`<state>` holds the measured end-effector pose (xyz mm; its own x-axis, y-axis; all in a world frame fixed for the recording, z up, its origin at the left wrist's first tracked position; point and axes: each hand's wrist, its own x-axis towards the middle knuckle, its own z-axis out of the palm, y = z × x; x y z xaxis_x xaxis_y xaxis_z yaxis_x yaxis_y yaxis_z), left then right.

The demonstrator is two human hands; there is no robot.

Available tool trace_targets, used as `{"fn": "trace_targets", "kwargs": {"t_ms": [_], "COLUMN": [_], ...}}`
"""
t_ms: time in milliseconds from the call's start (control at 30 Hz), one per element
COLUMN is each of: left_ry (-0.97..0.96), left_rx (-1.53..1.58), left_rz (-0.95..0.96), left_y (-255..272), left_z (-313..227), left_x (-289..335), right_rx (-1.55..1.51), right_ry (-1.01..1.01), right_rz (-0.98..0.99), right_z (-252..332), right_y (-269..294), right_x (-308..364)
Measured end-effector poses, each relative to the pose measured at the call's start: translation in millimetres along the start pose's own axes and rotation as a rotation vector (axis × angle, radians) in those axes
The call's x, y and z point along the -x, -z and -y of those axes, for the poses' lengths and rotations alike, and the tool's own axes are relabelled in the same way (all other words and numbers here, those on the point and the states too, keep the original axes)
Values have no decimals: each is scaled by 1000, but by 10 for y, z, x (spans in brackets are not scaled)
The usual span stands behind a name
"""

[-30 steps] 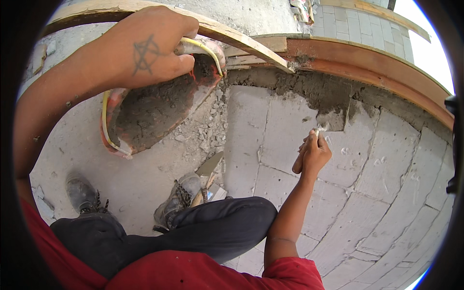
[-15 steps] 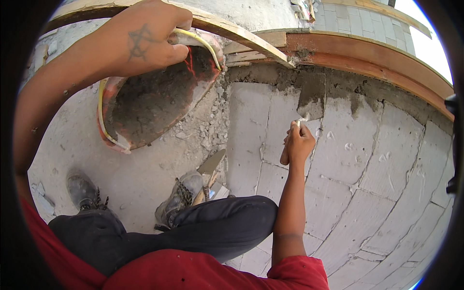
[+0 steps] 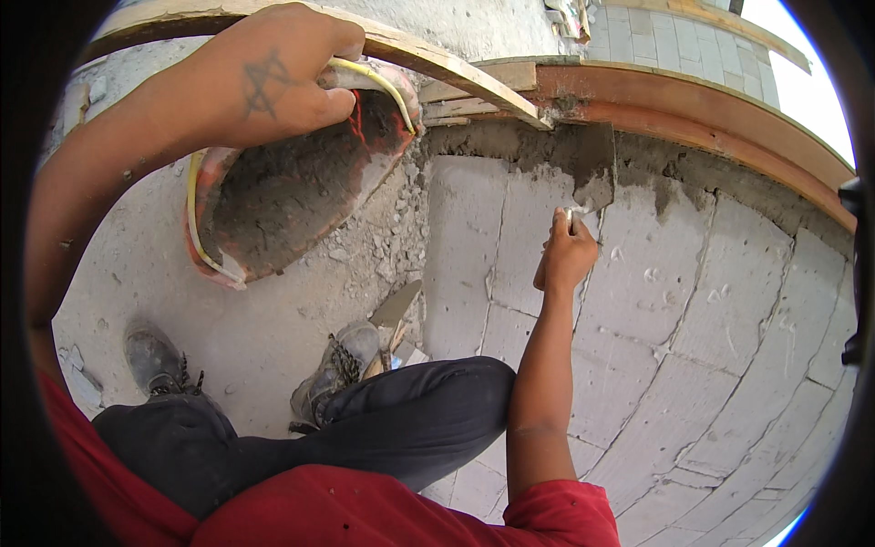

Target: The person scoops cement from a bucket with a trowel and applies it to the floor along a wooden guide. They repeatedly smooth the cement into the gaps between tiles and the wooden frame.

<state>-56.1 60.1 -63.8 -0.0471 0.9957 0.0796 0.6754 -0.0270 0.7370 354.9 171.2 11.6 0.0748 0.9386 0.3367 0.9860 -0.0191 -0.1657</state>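
At the left, the left hand (image 3: 305, 77) curls beside the wooden strip (image 3: 447, 68) and over the yellow-edged tub (image 3: 369, 182); its fingertips are hidden, so I cannot tell which it grips. It should stay steady. Farther right, the right hand (image 3: 571, 251) closes round the trowel (image 3: 597, 169), whose blade lies over the mortar (image 3: 649, 159) between the pale blocks (image 3: 547, 214) and the brown board (image 3: 684, 109). Good work here likely means a nearly flat blade, even pressure and long strokes along the board, lifting smears off the blocks. Compared with a second ago, right hand and trowel sit farther left along the mortar.
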Motion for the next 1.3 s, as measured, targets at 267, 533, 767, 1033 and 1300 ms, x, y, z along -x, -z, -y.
{"fn": "trace_targets", "kwargs": {"t_ms": [267, 533, 767, 1033, 1300], "left_ry": [-23, -16, -72, -92, -31], "left_rx": [-31, 82, 13, 13, 11], "left_rz": [-11, 83, -79, -70, 34], "left_y": [-5, 79, -25, 17, 31], "left_z": [15, 50, 13, 35, 38], "left_x": [0, -28, 18, 8, -19], "right_rx": [-304, -330, -389, -372, -399], "right_ry": [-48, -76, -136, -58, -133], "right_rz": [15, 44, 259, 117, 192], "right_z": [75, -28, -9, -95, 24], "right_y": [91, -94, -205, 113, -97], "right_x": [35, -7, 68, 98, 54]}}
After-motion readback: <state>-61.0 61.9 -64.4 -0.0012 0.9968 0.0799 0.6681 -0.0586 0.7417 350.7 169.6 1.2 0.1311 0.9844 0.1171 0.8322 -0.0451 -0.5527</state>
